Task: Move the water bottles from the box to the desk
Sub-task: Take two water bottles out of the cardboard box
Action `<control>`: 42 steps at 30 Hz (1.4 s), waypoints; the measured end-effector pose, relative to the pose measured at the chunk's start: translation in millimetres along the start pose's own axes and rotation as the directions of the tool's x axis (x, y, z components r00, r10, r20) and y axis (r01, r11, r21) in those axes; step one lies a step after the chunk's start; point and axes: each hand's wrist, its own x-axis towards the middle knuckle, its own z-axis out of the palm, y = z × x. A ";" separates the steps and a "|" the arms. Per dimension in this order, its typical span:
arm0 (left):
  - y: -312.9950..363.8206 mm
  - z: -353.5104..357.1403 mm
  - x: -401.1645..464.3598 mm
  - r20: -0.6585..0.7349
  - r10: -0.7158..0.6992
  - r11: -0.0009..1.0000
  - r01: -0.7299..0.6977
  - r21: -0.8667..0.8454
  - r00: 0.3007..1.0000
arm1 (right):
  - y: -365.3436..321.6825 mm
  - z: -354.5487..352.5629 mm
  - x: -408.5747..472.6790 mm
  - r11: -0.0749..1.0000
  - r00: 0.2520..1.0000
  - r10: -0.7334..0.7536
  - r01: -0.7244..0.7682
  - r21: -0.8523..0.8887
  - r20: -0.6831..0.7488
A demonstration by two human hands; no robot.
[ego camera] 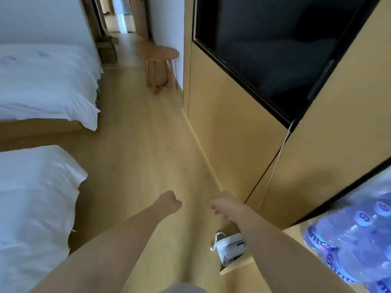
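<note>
A plastic-wrapped pack of water bottles (357,237) with blue caps and purple labels lies on the wooden desk (293,234) at the lower right. Far down the hallway a brown cardboard box (108,49) stands on the floor beside the bed; its contents cannot be seen. Both my arms reach forward over the floor. My left hand (169,202) is curled into a fist and holds nothing. My right hand (224,206) also has its fingers curled and is empty, just left of the desk.
Two beds with white bedding (42,81) fill the left side. A black TV (275,49) hangs on the wooden wall at right. A round wooden stool (158,58) stands by the wall ahead. A white bag (231,248) sits below the desk. A wooden floor aisle (137,144) runs between them.
</note>
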 end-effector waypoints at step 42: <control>-69.6 -630.7 762.3 -0.139 -0.291 0.938 0.253 -0.235 0.947 | -834.0 96.6 669.6 0.839 0.936 -0.306 0.351 -0.415 0.175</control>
